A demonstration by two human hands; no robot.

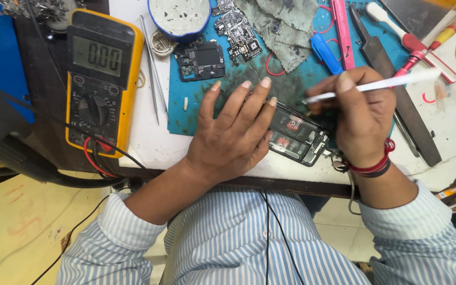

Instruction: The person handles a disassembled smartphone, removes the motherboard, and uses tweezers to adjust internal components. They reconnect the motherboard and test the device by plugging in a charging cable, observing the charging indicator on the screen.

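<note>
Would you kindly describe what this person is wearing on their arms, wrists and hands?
Both hands, the left hand and the right hand, are bare, with no gloves or rings visible. Each arm is covered by a shirt sleeve with fine blue and white vertical stripes, pushed up the forearm. The right wrist carries a red thread band beside a darker band. The left wrist is bare.

an opened phone (297, 138) lies on a mat (196, 113) at the table's (149, 142) near edge, under the left hand (233, 134), with the right hand (360, 113) just to its right holding a tool (376, 85). 2 circuit boards (202, 59) lie behind the phone, a bowl (179, 18) beyond them. a multimeter (100, 79) sits far left, tweezers (151, 68) between it and the mat. a file (397, 89) lies to the right.
</note>
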